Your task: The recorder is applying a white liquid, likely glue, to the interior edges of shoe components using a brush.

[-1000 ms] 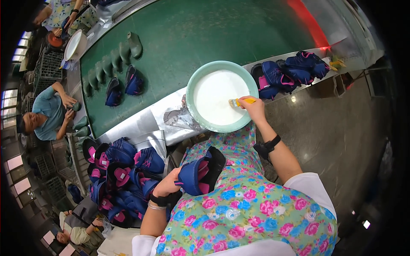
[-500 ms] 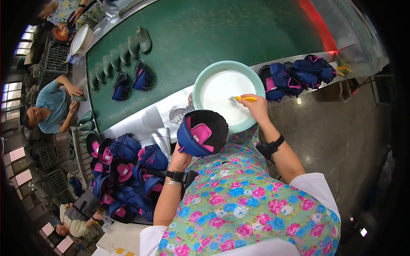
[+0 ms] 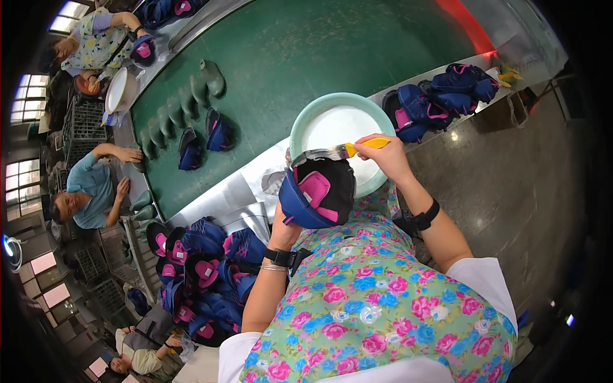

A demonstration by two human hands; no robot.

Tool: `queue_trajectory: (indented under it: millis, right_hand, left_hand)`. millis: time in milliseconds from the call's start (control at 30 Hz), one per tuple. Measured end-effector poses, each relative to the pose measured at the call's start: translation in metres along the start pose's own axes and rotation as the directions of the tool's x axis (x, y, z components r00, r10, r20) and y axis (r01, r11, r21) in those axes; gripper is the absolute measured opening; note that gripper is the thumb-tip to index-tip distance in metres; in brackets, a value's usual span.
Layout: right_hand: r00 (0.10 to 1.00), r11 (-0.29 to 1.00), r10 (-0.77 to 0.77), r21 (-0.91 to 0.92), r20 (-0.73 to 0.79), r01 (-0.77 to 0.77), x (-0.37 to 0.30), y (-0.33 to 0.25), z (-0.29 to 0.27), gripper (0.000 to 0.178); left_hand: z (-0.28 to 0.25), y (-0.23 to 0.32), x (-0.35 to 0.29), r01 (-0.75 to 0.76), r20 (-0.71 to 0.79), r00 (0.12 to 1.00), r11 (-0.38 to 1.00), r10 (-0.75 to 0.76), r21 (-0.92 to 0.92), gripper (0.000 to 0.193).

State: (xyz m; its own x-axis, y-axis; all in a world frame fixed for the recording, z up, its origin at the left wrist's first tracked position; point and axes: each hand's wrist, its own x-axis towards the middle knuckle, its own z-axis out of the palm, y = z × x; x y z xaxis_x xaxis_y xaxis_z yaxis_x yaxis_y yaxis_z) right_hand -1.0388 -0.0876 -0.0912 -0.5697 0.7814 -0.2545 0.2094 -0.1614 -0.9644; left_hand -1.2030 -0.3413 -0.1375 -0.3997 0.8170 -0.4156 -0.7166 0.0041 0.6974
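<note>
My left hand [image 3: 283, 231] is closed round the underside of a navy shoe upper [image 3: 295, 199], whose pink inside and dark open edge face up. In my right hand [image 3: 387, 159] is a paintbrush with a yellow handle [image 3: 370, 146]. Its bristles lie on the far rim of the upper, where a wet, whitish smear shows. Just beyond my hands is a pale green basin [image 3: 387, 131] with white liquid [image 3: 335, 126] in it; the upper overlaps its near left side.
Navy shoe uppers are heaped [image 3: 214, 274] at my left, and several lie at the right table edge [image 3: 447, 96]. Two uppers [image 3: 219, 131] and a row of green shoe lasts [image 3: 199, 90] stand on the green conveyor belt [image 3: 306, 51]. Co-workers [image 3: 92, 185] are along the left.
The brush has gone from the white liquid to the far rim of the shoe upper. My left hand has lifted the upper slightly toward the basin. The whole view has shifted a little.
</note>
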Motion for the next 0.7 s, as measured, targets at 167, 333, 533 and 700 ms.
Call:
queue_trajectory:
  millis: [167, 333, 533, 700]
  right_hand:
    - [0.984, 0.987, 0.099, -0.111, -0.146, -0.116, -0.027, 0.0, 0.003, 0.026]
    - [0.976, 0.979, 0.191, -0.059, -0.102, -0.197, -0.053, -0.031, 0.014, 0.03]
    - [0.97, 0.969, 0.183, 0.137, 0.162, -0.205, -0.079, -0.071, 0.0, 0.021]
    - [0.943, 0.979, 0.17, 0.056, 0.284, -0.194, -0.064, -0.073, -0.013, 0.012]
  left_hand:
    - [0.01, 0.009, 0.006, -0.131, 0.009, 0.991, 0.983, 0.131, 0.13, 0.047]
    - [0.018, 0.016, 0.01, -0.22, -0.044, 0.968, 0.918, 0.248, 0.328, 0.058]
    - [0.027, 0.029, 0.011, -0.321, -0.081, 0.927, 0.887, 0.365, 0.331, 0.063]
    - [0.036, 0.034, 0.003, -0.346, -0.106, 0.918, 0.902, 0.382, 0.257, 0.048]
